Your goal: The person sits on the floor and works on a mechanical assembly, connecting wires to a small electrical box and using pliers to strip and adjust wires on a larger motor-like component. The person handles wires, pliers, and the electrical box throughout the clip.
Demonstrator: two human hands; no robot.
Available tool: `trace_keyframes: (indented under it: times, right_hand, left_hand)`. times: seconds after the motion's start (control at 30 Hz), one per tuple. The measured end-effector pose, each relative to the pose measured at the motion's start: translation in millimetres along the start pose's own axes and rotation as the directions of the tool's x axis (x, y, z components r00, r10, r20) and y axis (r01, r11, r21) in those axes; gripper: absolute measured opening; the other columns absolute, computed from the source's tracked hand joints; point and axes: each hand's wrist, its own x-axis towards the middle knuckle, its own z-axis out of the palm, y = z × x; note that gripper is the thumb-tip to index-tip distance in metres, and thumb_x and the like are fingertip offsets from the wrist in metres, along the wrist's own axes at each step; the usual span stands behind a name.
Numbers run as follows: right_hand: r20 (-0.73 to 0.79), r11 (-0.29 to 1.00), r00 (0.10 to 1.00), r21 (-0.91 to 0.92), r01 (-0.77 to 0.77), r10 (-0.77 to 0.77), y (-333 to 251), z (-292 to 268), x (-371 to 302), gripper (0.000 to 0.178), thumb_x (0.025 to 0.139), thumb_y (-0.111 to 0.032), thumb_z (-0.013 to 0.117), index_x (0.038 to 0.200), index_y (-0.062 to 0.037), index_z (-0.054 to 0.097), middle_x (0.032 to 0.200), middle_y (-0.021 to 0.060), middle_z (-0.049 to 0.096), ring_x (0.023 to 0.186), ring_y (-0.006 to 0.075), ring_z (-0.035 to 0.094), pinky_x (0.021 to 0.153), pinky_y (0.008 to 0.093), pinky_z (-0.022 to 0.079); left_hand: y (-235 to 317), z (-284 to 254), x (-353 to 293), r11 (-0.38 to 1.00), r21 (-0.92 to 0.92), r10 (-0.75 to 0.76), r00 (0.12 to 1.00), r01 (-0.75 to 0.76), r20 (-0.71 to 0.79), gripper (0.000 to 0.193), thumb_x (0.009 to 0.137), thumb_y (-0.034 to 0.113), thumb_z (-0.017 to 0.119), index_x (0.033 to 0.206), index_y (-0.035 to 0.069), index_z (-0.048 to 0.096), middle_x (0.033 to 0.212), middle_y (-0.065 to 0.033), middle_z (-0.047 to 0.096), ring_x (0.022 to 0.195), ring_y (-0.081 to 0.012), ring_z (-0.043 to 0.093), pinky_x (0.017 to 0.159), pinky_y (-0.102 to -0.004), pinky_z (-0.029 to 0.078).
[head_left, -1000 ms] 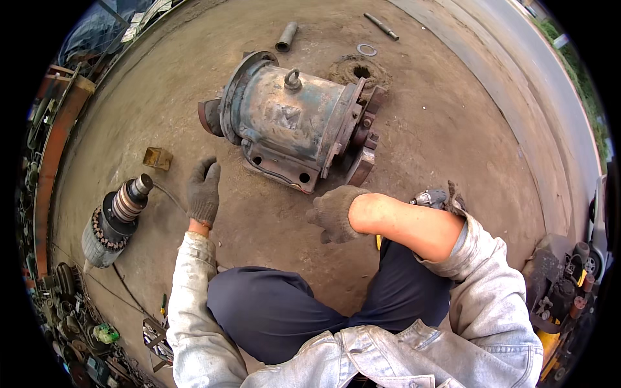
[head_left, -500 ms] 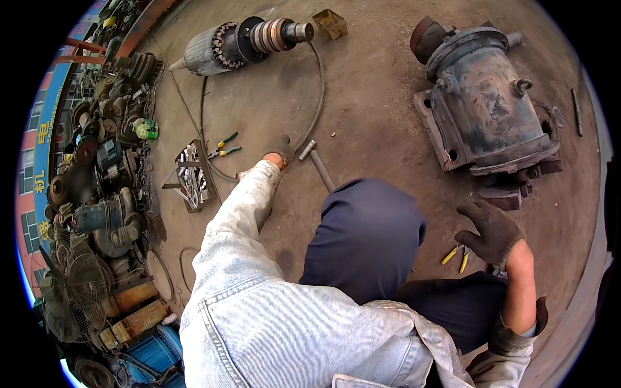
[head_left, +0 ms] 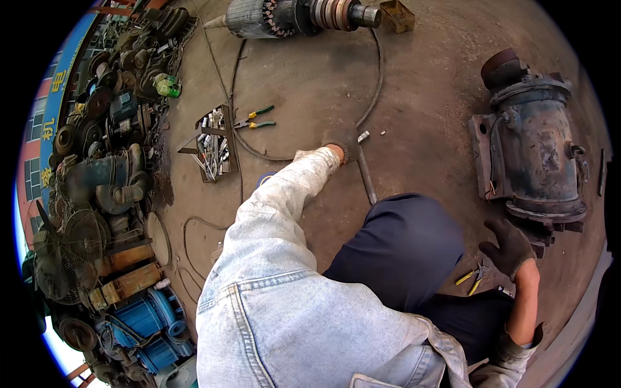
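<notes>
My left hand (head_left: 343, 143), in a dark glove, reaches forward over the floor at the hammer (head_left: 366, 174). It covers part of the hammer's head; its fingers are hidden, so I cannot tell whether it grips. The hammer's handle runs back toward my raised knee. On the right, my gloved right hand (head_left: 509, 247) hovers with thumb and fingers apart, holding nothing. Yellow-handled pliers (head_left: 471, 280) lie just below it. Beyond that hand, a heavy dark motor housing (head_left: 540, 145) rests on its side.
A wound rotor (head_left: 291, 16) lies at the far side beside a small rusty box (head_left: 397, 15). A cable (head_left: 380, 77) loops across the floor. Left of it stand a tool tray (head_left: 215, 145) and green-and-yellow-handled pliers (head_left: 255, 118). Scrap motor parts (head_left: 97, 142) pile along the left.
My left hand has come closer to the hammer and now covers part of its head. The view has shifted, moving the motor housing rightward and downward. My right hand stays spread.
</notes>
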Motion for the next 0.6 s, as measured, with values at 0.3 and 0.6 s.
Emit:
trace_keyframes:
  times: [0.3, 0.6]
  right_hand:
    - [0.111, 0.998, 0.993, 0.037, -0.042, 0.038, 6, -3, 32, 0.055, 0.089, -0.034, 0.076, 0.134, -0.0052, 0.064, 0.128, 0.0202, 0.067, 0.121, 0.0411, 0.062, 0.102, 0.0470, 0.050]
    - [0.069, 0.995, 0.995, 0.067, 0.070, -0.075, 6, 17, 58, 0.056, 0.088, -0.029, 0.077, 0.136, -0.0031, 0.063, 0.125, 0.0194, 0.069, 0.107, 0.0336, 0.068, 0.092, 0.0420, 0.055]
  left_hand:
    - [-34, 32, -6, 0.995, -0.037, 0.086, 0.992, -0.090, -0.094, 0.026, 0.090, 0.017, 0.065, 0.110, 0.003, 0.076, 0.110, -0.0234, 0.075, 0.102, -0.0423, 0.072, 0.086, -0.0480, 0.056]
    - [-68, 51, -17, 0.993, -0.106, -0.045, 0.997, 0.052, 0.070, 0.033, 0.087, 0.028, 0.065, 0.104, 0.003, 0.079, 0.104, -0.0216, 0.077, 0.095, -0.0370, 0.075, 0.081, -0.0478, 0.058]
